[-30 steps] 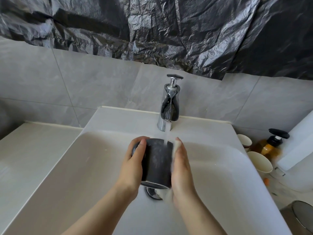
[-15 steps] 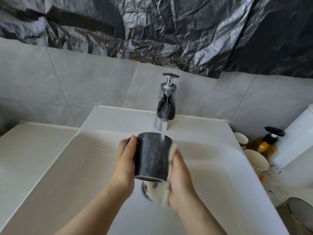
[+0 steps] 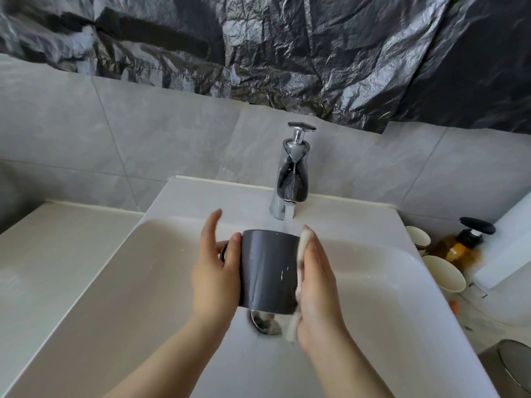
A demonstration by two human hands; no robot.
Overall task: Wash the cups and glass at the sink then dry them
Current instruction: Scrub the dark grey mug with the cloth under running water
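Over the white sink [image 3: 115, 282] I hold a dark grey mug [image 3: 268, 271] upright, under the running water from the chrome tap [image 3: 291, 179]. My left hand [image 3: 214, 274] grips it at the handle side, thumb on the wall and one finger raised off it. On the mug's right side, my right hand [image 3: 319, 288] holds a white sponge [image 3: 301, 254] against the wall, and the sponge's lower end hangs below my palm. Two cream cups [image 3: 418, 238] [image 3: 442, 272] stand on the counter to the right of the basin.
The drain [image 3: 264, 323] lies right below the mug. An amber pump bottle [image 3: 459, 248] and a white box-like object [image 3: 511, 239] stand behind the cream cups. A round metal lid [image 3: 514, 366] shows at the bottom right. Black plastic sheeting covers the wall above the tiles.
The sponge has slid up along the mug's right side. A finger of my left hand has lifted off the mug. The mug stays under the water.
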